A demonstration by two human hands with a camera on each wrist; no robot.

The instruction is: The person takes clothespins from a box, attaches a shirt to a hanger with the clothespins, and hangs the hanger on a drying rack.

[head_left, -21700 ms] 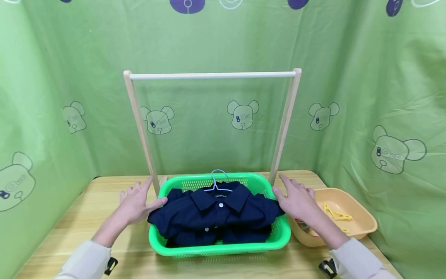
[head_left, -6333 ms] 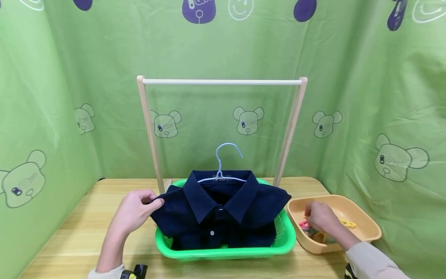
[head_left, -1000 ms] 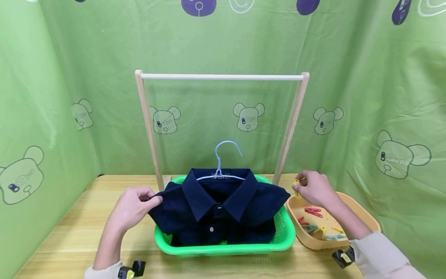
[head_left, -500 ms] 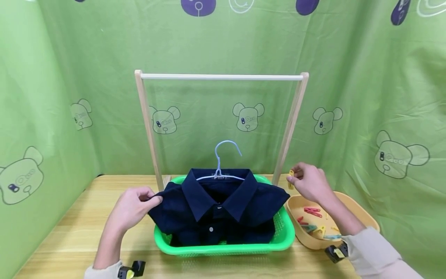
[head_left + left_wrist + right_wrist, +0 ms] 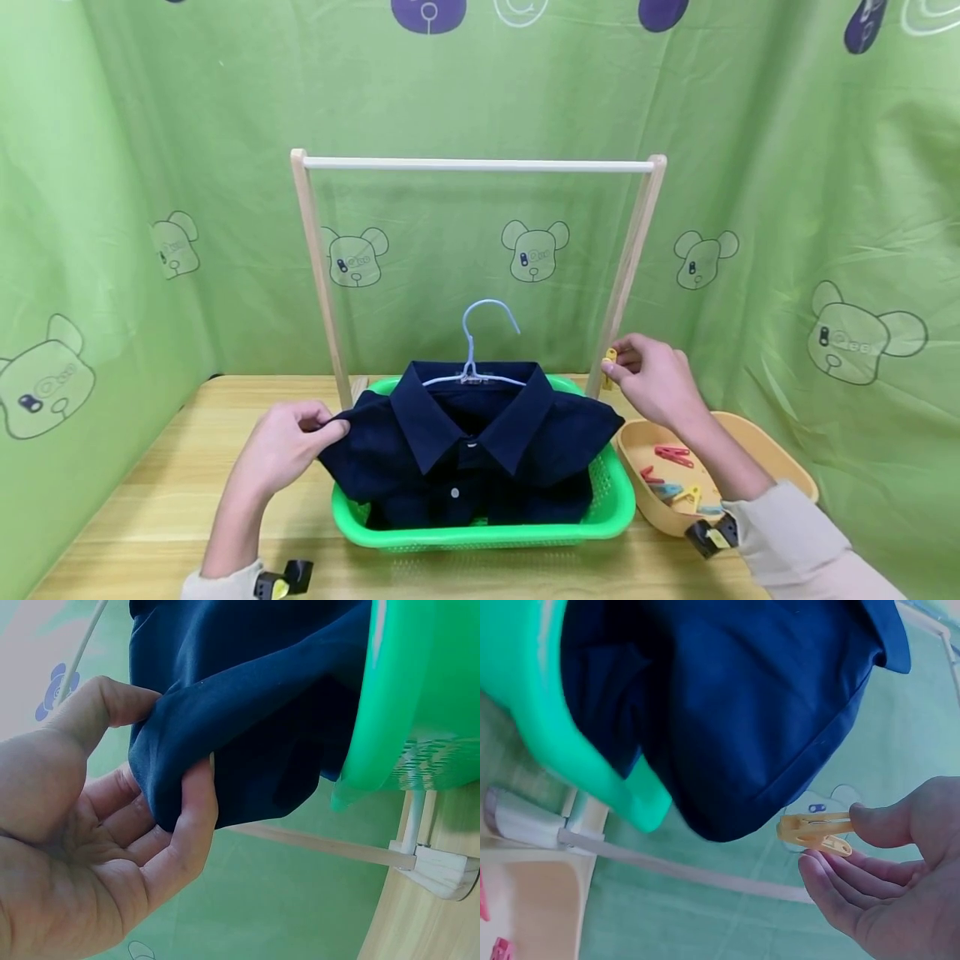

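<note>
A navy collared shirt (image 5: 480,433) sits on a pale blue hanger (image 5: 469,342) in the green basket (image 5: 480,537). My left hand (image 5: 288,442) pinches the shirt's left-side shoulder; in the left wrist view, thumb and fingers hold a fold of dark cloth (image 5: 225,727). At the opposite shoulder, my right hand (image 5: 656,375) pinches a yellow clothespin (image 5: 610,367) between thumb and fingers. The right wrist view shows that clothespin (image 5: 814,831) close beside the cloth edge (image 5: 742,810), its handle end toward the thumb.
A wooden rack with a white bar (image 5: 480,165) stands behind the basket. On the right, an orange tub (image 5: 787,467) contains several clothespins, including a red one (image 5: 673,455). Green curtains (image 5: 420,100) surround the wooden table (image 5: 172,483).
My right hand has carried the yellow clothespin from above the tub leftward and up to the shirt's right-side shoulder. The left hand has kept its pinch; earlier, the shirt lay lower in the basket.
</note>
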